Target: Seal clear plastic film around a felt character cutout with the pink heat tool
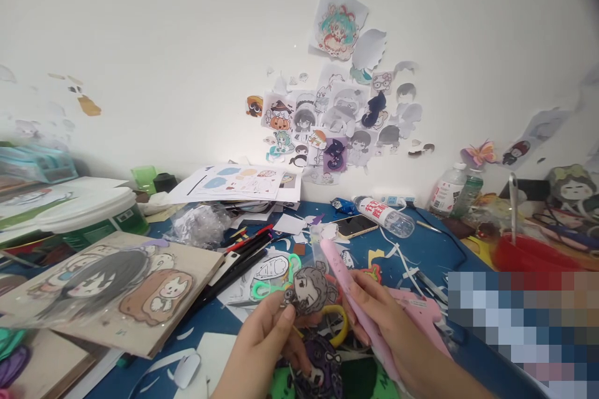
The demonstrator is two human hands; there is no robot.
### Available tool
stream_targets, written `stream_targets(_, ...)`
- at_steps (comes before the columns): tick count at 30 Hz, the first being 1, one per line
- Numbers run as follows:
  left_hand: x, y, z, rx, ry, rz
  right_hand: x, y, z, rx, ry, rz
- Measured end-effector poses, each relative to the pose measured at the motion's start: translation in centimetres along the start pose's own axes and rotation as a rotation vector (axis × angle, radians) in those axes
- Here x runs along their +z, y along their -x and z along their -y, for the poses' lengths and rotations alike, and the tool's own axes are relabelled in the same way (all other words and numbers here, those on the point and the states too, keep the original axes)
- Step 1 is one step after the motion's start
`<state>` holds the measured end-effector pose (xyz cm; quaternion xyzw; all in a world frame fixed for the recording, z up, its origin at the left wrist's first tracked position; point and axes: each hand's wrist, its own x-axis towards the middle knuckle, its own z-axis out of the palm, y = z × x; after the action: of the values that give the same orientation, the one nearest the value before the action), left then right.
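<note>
Pink plastic marks the glue gun, which is gripped in the right hand near the bottom centre of the view, its long body slanting up and to the left with the nozzle end farthest from the viewer. The fingers of that hand are wrapped around the gun's body. Just to the left, a small grey-brown cartoon figure cutout is pinched between the thumb and fingers of the left hand, its upper edge close beside the gun. Green-handled scissors lie on the blue table just beyond the cutout, beside black and red pens. A wooden board with drawn characters is laid at the near left. Farther back, a phone and a plastic bottle on its side are seen, and many character stickers are stuck on the white wall.
</note>
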<state>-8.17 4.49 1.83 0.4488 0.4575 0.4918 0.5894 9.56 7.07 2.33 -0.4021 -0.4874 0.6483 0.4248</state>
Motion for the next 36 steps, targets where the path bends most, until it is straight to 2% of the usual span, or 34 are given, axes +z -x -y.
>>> stream_targets(28,-0.17,-0.02,0.18,-0.012,-0.003,0.023,0.38,0.29,0.49,0.004,0.028,-0.034)
stream_targets(32,-0.15,-0.12,0.21,-0.018,0.005,-0.006,0.26,0.18,0.21,-0.001,0.037,-0.018)
stream_targets(36,-0.17,-0.28,0.30,-0.026,0.023,0.017,0.07,-0.03,0.03,-0.022,0.058,-0.005)
